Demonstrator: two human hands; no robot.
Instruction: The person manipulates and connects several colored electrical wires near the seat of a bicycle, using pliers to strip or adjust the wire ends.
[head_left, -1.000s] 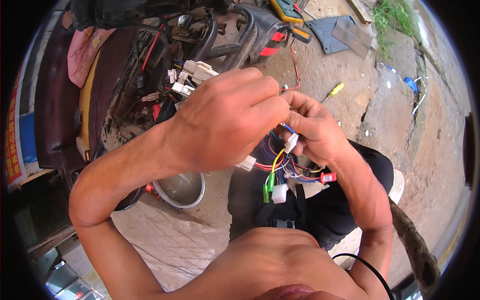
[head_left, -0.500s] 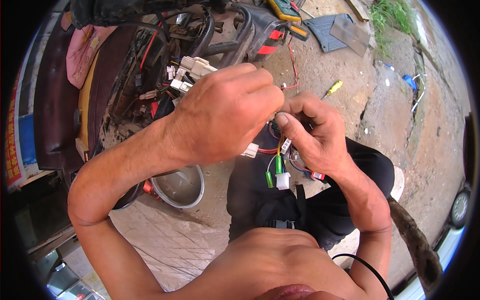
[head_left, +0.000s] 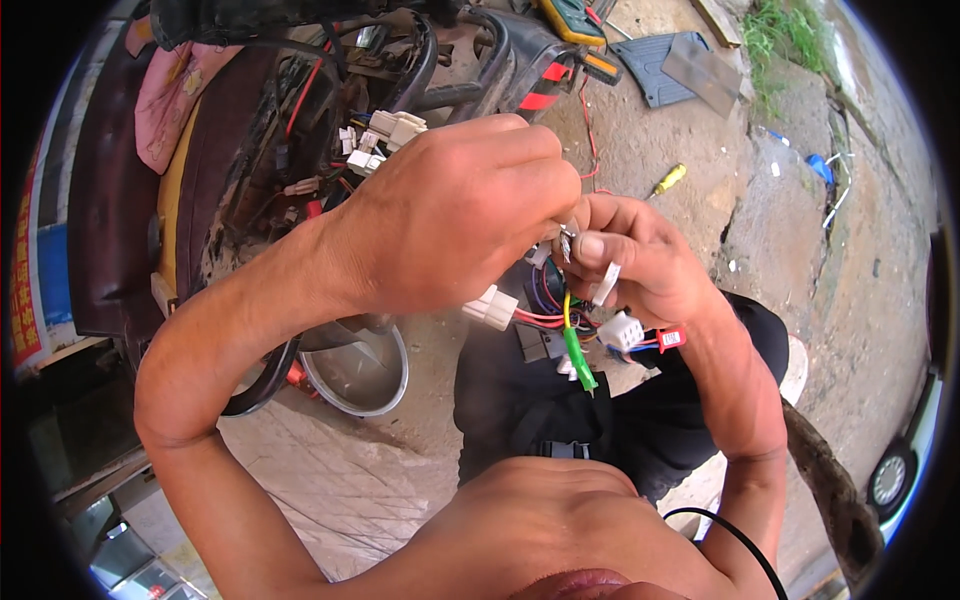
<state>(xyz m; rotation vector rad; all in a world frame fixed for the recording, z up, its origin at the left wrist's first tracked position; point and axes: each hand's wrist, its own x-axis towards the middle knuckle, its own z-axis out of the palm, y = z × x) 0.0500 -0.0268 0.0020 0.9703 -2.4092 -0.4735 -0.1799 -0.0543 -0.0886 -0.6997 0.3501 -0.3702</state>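
My left hand (head_left: 465,215) is closed, its fingertips pinched and turned away, so their grip is mostly hidden. Meeting it at the fingertips, my right hand (head_left: 645,255) pinches a small bare metal wire terminal (head_left: 567,245) between thumb and finger. Below the hands hangs a wire bundle over my dark trousers. It carries a green-sleeved terminal (head_left: 577,362) on a yellow-green wire, a narrow white connector (head_left: 606,285), a white multi-hole connector (head_left: 622,332) and a red connector (head_left: 671,340). A larger white connector (head_left: 490,307) with pink-red wires shows under my left hand.
An opened vehicle frame (head_left: 420,70) with loose white connectors (head_left: 395,130) stands ahead-left. A metal bowl (head_left: 402,375) sits beside my left knee. On the ground lie a yellow screwdriver (head_left: 670,178), a yellow-green meter (head_left: 570,20) and a dark panel (head_left: 655,85). A wooden post (head_left: 830,480) is at right.
Both hands have shifted slightly and the right wrist has turned, bringing the metal terminal into sight. The hanging connectors have swung; the white multi-hole and red ones moved right and up.
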